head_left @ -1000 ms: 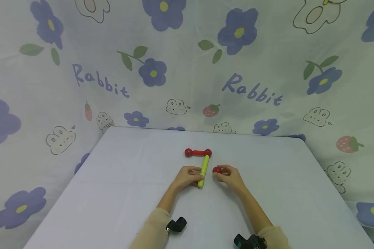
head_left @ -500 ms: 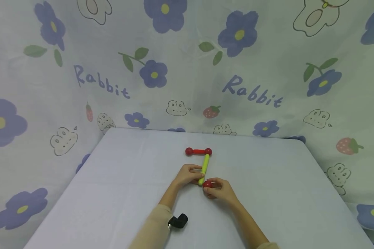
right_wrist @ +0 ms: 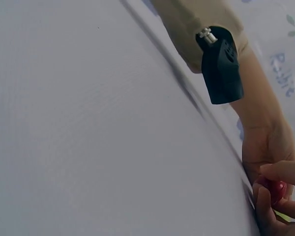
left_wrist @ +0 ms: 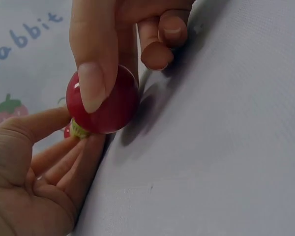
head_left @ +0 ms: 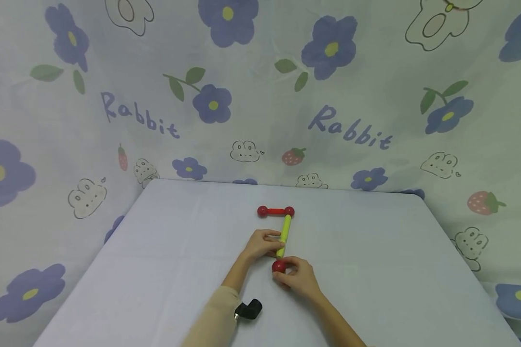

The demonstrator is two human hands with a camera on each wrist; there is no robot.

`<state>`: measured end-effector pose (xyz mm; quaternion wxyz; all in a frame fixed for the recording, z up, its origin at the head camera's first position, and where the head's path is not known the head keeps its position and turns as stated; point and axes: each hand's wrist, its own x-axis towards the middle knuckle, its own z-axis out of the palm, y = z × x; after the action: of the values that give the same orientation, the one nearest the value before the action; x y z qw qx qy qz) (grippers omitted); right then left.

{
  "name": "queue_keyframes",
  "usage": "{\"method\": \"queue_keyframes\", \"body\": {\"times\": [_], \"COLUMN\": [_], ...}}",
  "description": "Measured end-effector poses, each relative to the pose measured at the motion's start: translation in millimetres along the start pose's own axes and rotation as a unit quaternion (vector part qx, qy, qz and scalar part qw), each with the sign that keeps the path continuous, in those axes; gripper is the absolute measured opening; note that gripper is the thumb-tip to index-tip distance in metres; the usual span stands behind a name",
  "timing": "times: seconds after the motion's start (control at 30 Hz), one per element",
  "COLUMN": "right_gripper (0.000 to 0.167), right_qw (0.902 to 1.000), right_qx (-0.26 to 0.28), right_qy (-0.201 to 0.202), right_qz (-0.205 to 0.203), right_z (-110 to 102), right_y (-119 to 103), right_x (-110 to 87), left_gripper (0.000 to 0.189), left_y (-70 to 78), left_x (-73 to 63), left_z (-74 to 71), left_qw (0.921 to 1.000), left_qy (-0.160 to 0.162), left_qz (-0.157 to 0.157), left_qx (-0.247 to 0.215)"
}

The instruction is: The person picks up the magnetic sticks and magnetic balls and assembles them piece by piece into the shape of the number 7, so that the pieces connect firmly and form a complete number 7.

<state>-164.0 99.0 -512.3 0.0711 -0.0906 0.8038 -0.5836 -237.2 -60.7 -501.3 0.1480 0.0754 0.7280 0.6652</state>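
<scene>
My left hand [head_left: 260, 245] pinches the lower part of a yellow-green stick [head_left: 285, 226] between thumb and fingers. At its far end the stick meets a red ball [head_left: 289, 211], which joins a short red stick [head_left: 276, 211] with another red ball [head_left: 262, 211] at its left end. In my right hand [head_left: 298, 278] another red ball [head_left: 279, 267] is pinched, right at the stick's near end. The left wrist view shows the thumb across this red ball [left_wrist: 108, 110], which largely covers the stick [left_wrist: 78, 131] behind it.
A white-covered table [head_left: 178, 226] lies under the hands. Behind it hangs a cloth [head_left: 260, 96] printed with flowers and rabbits. A black wrist camera [head_left: 249, 309] sticks out from the left sleeve.
My right hand has carried its red ball left and toward me, from beside the yellow-green stick to its near end. The left hand has stayed nearly in place, still gripping the stick.
</scene>
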Motion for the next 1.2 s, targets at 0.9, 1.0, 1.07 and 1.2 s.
{"method": "queue_keyframes", "body": {"times": [0.9,1.0,1.07,1.2], "right_gripper": [0.044,0.044,0.043,0.042], "right_qw": [0.9947,0.9944,0.9943,0.9945], "right_qx": [-0.057,-0.054,-0.052,-0.050], "right_qy": [0.086,0.091,0.093,0.092], "right_qz": [-0.004,-0.001,-0.002,-0.001], "right_z": [15,15,15,16], "right_y": [-7,-6,-6,-5], "right_x": [0.7,1.6,2.1,2.9], "left_gripper": [0.045,0.045,0.044,0.044], "left_y": [-4.3,-4.7,-4.8,-5.6], "left_x": [0.0,0.0,-0.1,0.4], "left_z": [0.4,0.1,0.0,-0.2], "left_qw": [0.9998,0.9998,0.9997,0.9997], "left_qy": [0.001,0.002,0.003,0.005], "left_qz": [0.018,0.022,0.024,0.023], "left_qx": [-0.011,-0.002,0.002,-0.002]}}
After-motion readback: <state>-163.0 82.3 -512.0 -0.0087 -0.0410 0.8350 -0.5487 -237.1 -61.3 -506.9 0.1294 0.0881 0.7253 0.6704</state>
